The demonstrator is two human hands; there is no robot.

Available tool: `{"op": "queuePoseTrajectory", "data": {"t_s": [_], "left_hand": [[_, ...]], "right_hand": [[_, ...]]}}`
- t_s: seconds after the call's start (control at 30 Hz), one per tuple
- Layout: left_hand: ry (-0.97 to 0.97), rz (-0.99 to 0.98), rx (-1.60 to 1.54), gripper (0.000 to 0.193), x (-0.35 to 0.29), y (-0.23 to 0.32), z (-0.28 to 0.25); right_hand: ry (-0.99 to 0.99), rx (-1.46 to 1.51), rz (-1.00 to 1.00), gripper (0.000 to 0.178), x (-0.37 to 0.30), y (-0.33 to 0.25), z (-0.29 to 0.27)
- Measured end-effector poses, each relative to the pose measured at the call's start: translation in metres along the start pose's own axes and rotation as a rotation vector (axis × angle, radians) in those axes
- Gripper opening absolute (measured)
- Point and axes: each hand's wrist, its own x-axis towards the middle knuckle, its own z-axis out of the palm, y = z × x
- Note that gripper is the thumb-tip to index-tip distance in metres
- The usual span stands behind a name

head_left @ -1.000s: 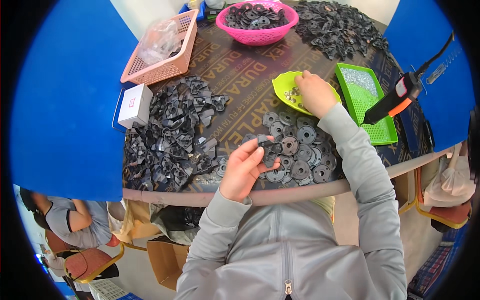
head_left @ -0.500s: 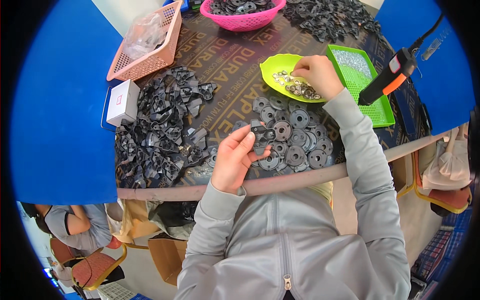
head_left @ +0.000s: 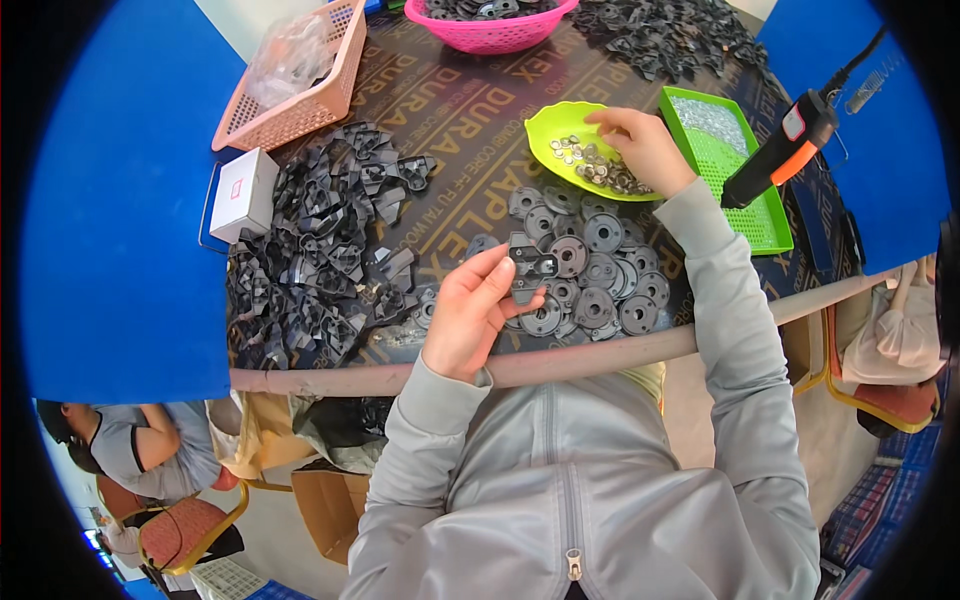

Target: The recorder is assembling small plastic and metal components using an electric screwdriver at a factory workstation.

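Observation:
My left hand (head_left: 468, 312) grips a black plastic part (head_left: 528, 268) between thumb and fingers, above a pile of grey round discs (head_left: 600, 270) with center holes. A small bright spot shows on the part; what it is cannot be made out. My right hand (head_left: 645, 148) hovers over the far right side of a yellow-green leaf-shaped bowl (head_left: 548, 128), fingers bent and apart, with nothing visible in them. Small round silvery metal pieces (head_left: 608, 175) lie in that bowl below the fingers.
Black plastic parts (head_left: 320, 250) are heaped at left beside a white box (head_left: 243, 195) and a pink basket (head_left: 290, 125). A magenta basket (head_left: 490, 32) and more black parts (head_left: 665, 40) stand farther back. At right are a green tray (head_left: 755, 175) and a hanging black-orange power tool (head_left: 780, 150).
My right hand's fingers have lifted and spread from a pinch at the metal pieces. The part in my left hand has tilted slightly, and the whole view has shifted a little.

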Motion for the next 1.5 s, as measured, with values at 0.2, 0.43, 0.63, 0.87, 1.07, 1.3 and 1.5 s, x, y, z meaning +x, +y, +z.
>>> {"op": "queuePoseTrajectory", "data": {"t_s": [0.2,0.43,0.63,0.87,1.07,1.3,1.5], "left_hand": [[0.020,-0.014,-0.004,0.030,0.001,-0.002,-0.002],[0.027,-0.017,0.012,0.030,0.001,-0.001,0.000],[0.029,-0.012,0.015,0.029,0.001,-0.001,-0.001],[0.041,-0.015,0.021,0.029,0.000,-0.002,-0.001],[0.008,-0.018,-0.034,0.026,-0.001,0.001,0.002],[0.070,0.032,-0.043,0.030,-0.003,0.003,0.001],[0.043,0.006,-0.068,0.034,-0.001,0.003,0.003]], "right_hand": [[-0.015,-0.150,-0.038,0.011,0.003,-0.010,-0.001],[-0.077,-0.303,-0.112,0.009,0.006,-0.006,0.007],[-0.118,-0.278,-0.076,0.009,0.007,-0.003,0.006],[-0.151,-0.271,-0.060,0.012,0.005,-0.006,0.005],[-0.206,-0.179,0.005,0.011,0.005,-0.006,-0.002],[-0.411,0.378,0.029,0.006,-0.033,-0.103,-0.029],[-0.423,0.240,-0.234,0.008,-0.057,-0.130,-0.011]]}}
